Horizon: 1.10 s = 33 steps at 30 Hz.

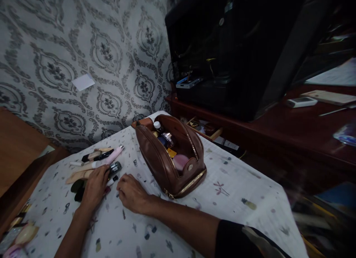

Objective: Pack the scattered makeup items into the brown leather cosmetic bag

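My left hand (96,184) is over a row of cosmetics on the cloth, its fingers bent around the near end of a small dark bottle (114,167). Beside it lies a pink tube (114,155). A small tube with a black and white cap (112,180) lies between my hands. My right hand (132,194) rests on the cloth with its fingers curled in; nothing shows in them. To the right of it stands a brown leather cosmetic bag (155,163), unzipped. Inside are a white-capped bottle (158,126), a pink round item (180,162) and other small things.
A white printed cloth (217,221) covers the table. More toiletries (23,234) lie at the lower left. Behind the bag is a partly open drawer (207,129) below a dark red desk (294,128) with a large black screen (222,65). Patterned wallpaper (105,54) backs the table.
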{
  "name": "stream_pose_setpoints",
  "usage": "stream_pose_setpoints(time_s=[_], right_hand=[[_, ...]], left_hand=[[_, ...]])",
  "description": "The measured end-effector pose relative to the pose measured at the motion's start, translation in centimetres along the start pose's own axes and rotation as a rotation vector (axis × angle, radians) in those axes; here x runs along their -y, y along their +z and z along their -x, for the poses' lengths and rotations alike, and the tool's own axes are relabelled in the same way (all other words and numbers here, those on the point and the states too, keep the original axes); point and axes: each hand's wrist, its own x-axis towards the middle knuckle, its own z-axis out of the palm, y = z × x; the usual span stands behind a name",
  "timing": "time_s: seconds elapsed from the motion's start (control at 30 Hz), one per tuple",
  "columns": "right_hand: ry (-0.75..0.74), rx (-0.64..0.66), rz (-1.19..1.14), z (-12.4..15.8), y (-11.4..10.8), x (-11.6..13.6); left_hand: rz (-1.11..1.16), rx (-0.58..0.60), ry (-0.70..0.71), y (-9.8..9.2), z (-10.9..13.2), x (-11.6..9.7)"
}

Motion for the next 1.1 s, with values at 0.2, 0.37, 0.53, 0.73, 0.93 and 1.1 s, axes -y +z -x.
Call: stream_pose_setpoints(time_s=[0.2, 0.37, 0.53, 0.73, 0.93, 1.1], right_hand=[[0.008, 0.004, -0.023, -0.2, 0.0, -0.1], [0.000, -0.012, -0.083, -0.2, 0.4, -0.5], [-0.029, -0.032, -0.141, -0.2, 0.6, -0.9], [-0.038, -0.046, -0.155, -0.2, 0.8, -1.3], [-0.030, -0.041, -0.163, -0.3, 0.7, -1.2], [-0.031, -0.033, -0.170, -0.2, 0.4, -1.1]], left_hand=[[0.100, -0.017, -0.022, -0.8, -0.4, -1.1], [0.116, -0.070, -0.123, -1.2, -0.1, -1.0], [0.121, -0.221, -0.286, -2.4, 0.0, 0.5], [0.132, -0.256, -0.319, -4.2, 0.3, 3.0], [0.170, -0.033, -0.158, -3.6, 0.3, 2.4], [0.140, 0.046, -0.143, -3.4, 0.1, 2.1]])
